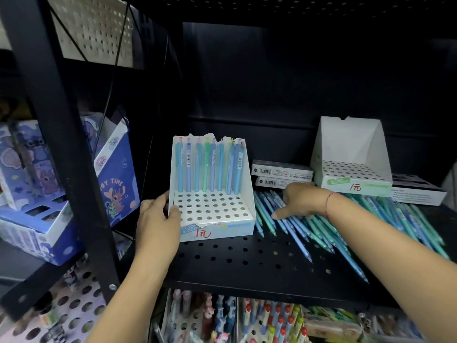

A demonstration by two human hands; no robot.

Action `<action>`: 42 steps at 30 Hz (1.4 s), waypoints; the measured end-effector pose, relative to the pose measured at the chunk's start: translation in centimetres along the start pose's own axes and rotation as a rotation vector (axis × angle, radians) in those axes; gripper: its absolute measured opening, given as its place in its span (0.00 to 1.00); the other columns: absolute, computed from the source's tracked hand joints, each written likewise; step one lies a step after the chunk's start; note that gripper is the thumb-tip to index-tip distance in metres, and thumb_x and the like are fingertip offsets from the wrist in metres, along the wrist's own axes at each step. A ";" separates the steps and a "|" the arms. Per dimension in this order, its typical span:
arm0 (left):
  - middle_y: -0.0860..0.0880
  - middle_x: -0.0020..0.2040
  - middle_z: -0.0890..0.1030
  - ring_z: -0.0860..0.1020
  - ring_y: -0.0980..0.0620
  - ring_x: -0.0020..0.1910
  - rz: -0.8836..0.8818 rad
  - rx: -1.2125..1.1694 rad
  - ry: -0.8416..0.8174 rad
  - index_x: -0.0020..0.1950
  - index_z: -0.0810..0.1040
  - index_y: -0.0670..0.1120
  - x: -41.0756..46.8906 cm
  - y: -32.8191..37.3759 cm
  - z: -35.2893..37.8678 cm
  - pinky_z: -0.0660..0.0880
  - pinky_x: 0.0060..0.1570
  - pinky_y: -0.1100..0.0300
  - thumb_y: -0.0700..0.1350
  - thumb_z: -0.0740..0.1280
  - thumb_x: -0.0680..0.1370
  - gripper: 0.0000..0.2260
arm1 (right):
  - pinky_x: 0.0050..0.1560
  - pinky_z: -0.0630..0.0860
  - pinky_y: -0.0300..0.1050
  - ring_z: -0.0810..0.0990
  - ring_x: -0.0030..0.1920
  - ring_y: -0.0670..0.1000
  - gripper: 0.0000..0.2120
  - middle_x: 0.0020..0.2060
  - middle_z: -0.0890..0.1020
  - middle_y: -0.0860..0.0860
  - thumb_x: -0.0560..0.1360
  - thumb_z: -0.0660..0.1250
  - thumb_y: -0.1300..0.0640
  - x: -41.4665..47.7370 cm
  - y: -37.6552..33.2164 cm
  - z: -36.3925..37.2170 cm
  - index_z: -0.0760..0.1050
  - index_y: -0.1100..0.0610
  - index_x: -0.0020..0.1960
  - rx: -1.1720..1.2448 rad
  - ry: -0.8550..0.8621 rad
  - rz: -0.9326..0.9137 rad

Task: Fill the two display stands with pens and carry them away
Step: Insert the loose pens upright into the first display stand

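A white cardboard display stand [215, 226] sits on the black perforated shelf [247, 263]. Several blue and green pens [210, 167] stand upright in its back row; the other holes are bare. My left hand [158, 216] grips the stand's left wall, thumb inside. A second white stand [353, 169] with no pens stands at the back right. A heap of loose blue and green pens [346, 226] lies between them. My right hand [299, 201] rests on the heap, fingers curled down into the pens; whether it holds one is hidden.
Two flat white boxes [282, 173] are stacked behind the heap, and another box [418, 191] lies at far right. Blue cartoon boxes [49, 194] fill the left unit beyond a black upright post [74, 154]. More pens stand in racks [272, 323] on the shelf below.
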State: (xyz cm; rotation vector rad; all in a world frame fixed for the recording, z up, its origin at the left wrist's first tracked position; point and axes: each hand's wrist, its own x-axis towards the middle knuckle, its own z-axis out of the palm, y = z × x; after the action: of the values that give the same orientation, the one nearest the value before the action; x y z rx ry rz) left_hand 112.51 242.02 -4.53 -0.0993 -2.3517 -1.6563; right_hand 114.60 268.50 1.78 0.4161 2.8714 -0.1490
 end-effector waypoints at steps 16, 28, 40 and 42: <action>0.50 0.57 0.69 0.76 0.50 0.49 0.009 -0.031 0.020 0.70 0.71 0.50 0.1 -0.3 0.1 0.74 0.48 0.54 0.44 0.58 0.82 0.16 | 0.22 0.68 0.34 0.67 0.25 0.47 0.26 0.33 0.67 0.52 0.73 0.72 0.49 -0.6 -0.8 0.3 0.68 0.65 0.60 0.253 -0.082 0.095; 0.50 0.57 0.69 0.77 0.51 0.49 0.012 -0.058 0.015 0.70 0.71 0.49 0.1 -0.3 0.0 0.74 0.47 0.55 0.44 0.58 0.82 0.16 | 0.50 0.80 0.45 0.78 0.56 0.55 0.40 0.68 0.69 0.58 0.72 0.73 0.47 -0.3 0.1 0.6 0.58 0.65 0.73 0.270 0.030 0.056; 0.51 0.58 0.69 0.77 0.51 0.49 0.009 -0.068 0.012 0.70 0.71 0.49 0.0 -0.2 0.0 0.74 0.45 0.56 0.44 0.58 0.82 0.16 | 0.51 0.72 0.41 0.74 0.60 0.56 0.33 0.66 0.72 0.57 0.73 0.73 0.51 -0.5 0.2 0.6 0.65 0.64 0.70 0.350 0.057 0.057; 0.51 0.58 0.69 0.77 0.50 0.50 0.008 -0.065 0.013 0.70 0.71 0.49 0.0 -0.2 0.0 0.73 0.44 0.58 0.44 0.57 0.82 0.16 | 0.39 0.72 0.40 0.76 0.42 0.52 0.15 0.45 0.77 0.54 0.72 0.72 0.49 -0.7 0.5 -0.1 0.74 0.58 0.49 0.341 0.093 0.051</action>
State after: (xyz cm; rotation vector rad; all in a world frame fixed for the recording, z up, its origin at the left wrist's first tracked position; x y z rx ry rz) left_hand 112.43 241.96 -4.69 -0.1095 -2.2857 -1.7242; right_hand 115.34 268.83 2.05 0.5704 2.9242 -0.6308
